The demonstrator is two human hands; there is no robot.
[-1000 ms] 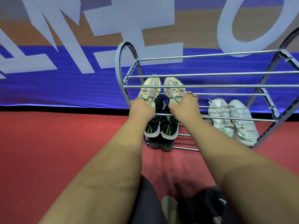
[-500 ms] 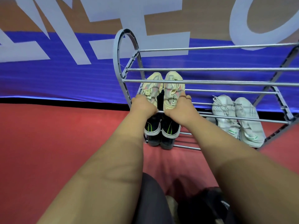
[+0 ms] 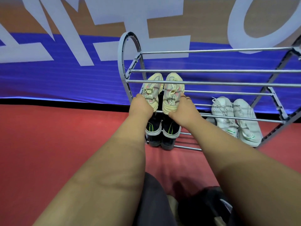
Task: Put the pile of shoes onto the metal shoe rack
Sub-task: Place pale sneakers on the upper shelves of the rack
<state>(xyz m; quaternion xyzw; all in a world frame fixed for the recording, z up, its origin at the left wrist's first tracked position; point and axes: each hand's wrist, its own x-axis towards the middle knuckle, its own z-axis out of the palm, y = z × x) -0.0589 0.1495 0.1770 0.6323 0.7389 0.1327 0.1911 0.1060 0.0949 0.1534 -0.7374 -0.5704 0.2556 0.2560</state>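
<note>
Metal shoe rack, middle tier, left end: left cream shoe and right cream shoe, toes toward the wall. Left grip holds the left cream shoe's heel; right grip holds the right cream shoe's (heel end too). Black pair below; white pair further right.

At the shoe rack's left end: upper pair on a middle tier, lower pair directly beneath. Third pair toward its right end, low tier.
</note>
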